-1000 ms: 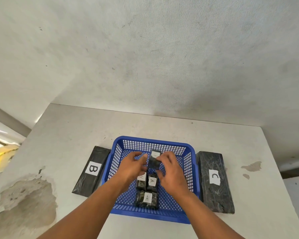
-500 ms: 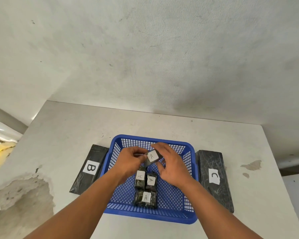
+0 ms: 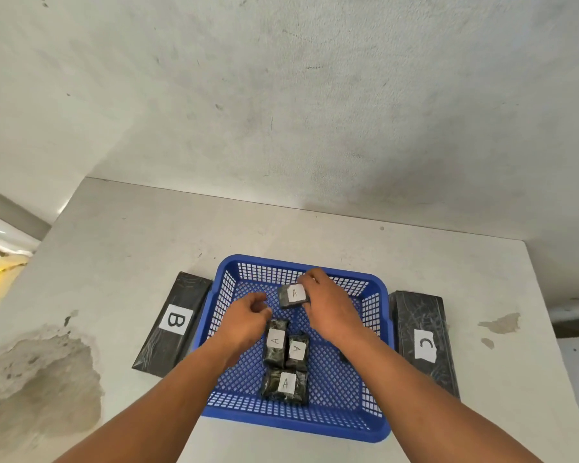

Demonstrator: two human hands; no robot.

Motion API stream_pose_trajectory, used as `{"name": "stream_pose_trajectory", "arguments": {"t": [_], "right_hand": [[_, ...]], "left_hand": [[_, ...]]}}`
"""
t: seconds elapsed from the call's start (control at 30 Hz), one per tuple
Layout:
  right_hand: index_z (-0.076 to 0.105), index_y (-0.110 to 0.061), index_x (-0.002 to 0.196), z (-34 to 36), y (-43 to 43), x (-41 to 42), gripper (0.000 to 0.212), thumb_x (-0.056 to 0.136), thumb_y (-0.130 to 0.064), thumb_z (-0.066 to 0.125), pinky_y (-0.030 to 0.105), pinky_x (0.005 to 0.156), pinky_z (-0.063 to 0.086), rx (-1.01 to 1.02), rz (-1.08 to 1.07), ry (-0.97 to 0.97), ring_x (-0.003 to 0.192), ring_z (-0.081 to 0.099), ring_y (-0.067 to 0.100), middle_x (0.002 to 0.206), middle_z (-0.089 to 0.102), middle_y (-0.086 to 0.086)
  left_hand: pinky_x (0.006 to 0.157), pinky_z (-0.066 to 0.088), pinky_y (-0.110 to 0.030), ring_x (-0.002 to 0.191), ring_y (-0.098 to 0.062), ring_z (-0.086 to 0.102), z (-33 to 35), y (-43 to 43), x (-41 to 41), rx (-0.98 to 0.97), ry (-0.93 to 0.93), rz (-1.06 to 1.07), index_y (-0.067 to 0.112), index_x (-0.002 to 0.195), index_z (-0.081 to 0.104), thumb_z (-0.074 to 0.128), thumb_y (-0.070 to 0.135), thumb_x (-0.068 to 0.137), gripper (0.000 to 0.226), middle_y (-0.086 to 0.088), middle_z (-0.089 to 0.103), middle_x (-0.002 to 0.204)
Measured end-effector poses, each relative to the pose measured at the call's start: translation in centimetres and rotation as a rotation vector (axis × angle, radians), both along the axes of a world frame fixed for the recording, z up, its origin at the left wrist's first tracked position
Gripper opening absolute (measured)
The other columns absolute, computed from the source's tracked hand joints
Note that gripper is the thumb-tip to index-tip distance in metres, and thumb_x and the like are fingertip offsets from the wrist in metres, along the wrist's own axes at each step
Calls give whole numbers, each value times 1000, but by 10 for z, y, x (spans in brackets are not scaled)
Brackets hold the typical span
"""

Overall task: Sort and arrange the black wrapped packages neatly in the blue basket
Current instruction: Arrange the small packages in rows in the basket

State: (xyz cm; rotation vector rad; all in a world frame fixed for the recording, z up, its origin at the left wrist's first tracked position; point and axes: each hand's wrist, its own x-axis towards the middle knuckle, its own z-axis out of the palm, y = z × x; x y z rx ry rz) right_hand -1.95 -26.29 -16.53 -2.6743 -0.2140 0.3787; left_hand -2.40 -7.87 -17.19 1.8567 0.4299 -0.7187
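Black wrap on the small A-labelled package [image 3: 292, 295] looks slippery, so the right hand [image 3: 328, 312], which pinches it above the far half of the blue basket [image 3: 378, 426], should lower it flat, label up, squarely behind the pair below. The left hand [image 3: 246, 324] hovers loosely curled and holds nothing; it could steady that row. Three more A packages [image 3: 284, 384] lie on the mesh floor. Something dark under the right forearm may be another. Long B [image 3: 173, 324] and C [image 3: 423, 342] packages lie outside.

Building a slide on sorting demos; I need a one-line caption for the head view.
Right hand holds an A-labelled package over the blue basket, left hand empty beside three more.
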Motion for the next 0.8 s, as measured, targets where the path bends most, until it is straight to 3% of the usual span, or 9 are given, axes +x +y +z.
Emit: {"name": "stream_pose_trajectory", "arguments": {"t": [0.07, 0.1, 0.2, 0.27, 0.37, 0.47, 0.63, 0.73, 0.8], "right_hand": [[46, -15, 132, -4, 4, 1, 59, 80, 1, 67, 38, 74, 51, -63, 77, -3, 99, 58, 29, 133, 44, 6], [47, -17, 127, -6, 6, 1, 48, 84, -3, 64, 39, 68, 48, -43, 90, -3, 93, 58, 29, 127, 48, 7], [46, -34, 96, -5, 15, 8, 8, 94, -42, 46, 35, 55, 34, -52, 98, -46, 68, 54, 20, 89, 60, 2], [39, -34, 82, -7, 19, 11, 22, 91, -54, 42, 35, 52, 30, -21, 91, -41, 63, 50, 16, 75, 54, -3], [44, -33, 96, -8, 30, 10, 9, 95, -27, 51, 37, 62, 38, 37, 33, 40, 82, 53, 25, 94, 53, 2], [49, -13, 136, -22, 29, 7, 57, 83, 6, 60, 40, 88, 49, 23, 20, 18, 119, 49, 29, 132, 50, 10], [43, -25, 145, -30, 28, -7, 76, 79, 9, 62, 35, 111, 35, 118, -121, 36, 137, 40, 21, 151, 43, -2], [46, -25, 143, -23, 14, -10, 68, 83, 6, 58, 33, 112, 38, 236, -173, 58, 133, 45, 19, 149, 46, -2], [50, -18, 139, -13, -4, -9, 56, 87, 3, 56, 32, 104, 44, 236, -238, 32, 120, 55, 22, 136, 57, 5]], "left_hand": [[92, 46, -31, 111, -16, 54, -2, -3, 0, 19, -36, -31, 21, 139, 46, 56, 18, 95, 45, -1, 57, 132], [91, 45, -30, 110, -14, 53, -3, -4, 1, 28, -61, -54, 23, 140, 45, 57, 19, 95, 46, 0, 56, 132], [93, 44, -27, 110, -10, 54, -4, -7, 4, 52, -116, -125, 23, 139, 46, 59, 20, 94, 47, 2, 58, 132], [86, 45, -19, 99, -3, 56, -7, -9, 7, 80, -136, -161, 21, 136, 50, 60, 20, 93, 44, 3, 60, 129], [71, 42, -14, 86, 2, 54, -11, -11, 8, 120, -146, -165, 20, 134, 51, 61, 21, 92, 44, 1, 62, 123], [89, 48, -28, 103, -12, 57, -14, -11, 5, 153, -147, -172, 18, 138, 47, 61, 19, 91, 49, -2, 61, 129], [100, 47, -38, 114, -20, 59, -17, -14, 3, 201, -166, -210, 16, 138, 47, 62, 16, 90, 51, -5, 63, 127], [101, 47, -41, 115, -22, 58, -16, -16, 4, 203, -159, -214, 16, 137, 47, 62, 18, 90, 50, -6, 63, 127], [100, 48, -39, 115, -23, 58, -17, -16, 5, 197, -150, -212, 17, 138, 46, 62, 19, 91, 50, -6, 61, 129]]}}
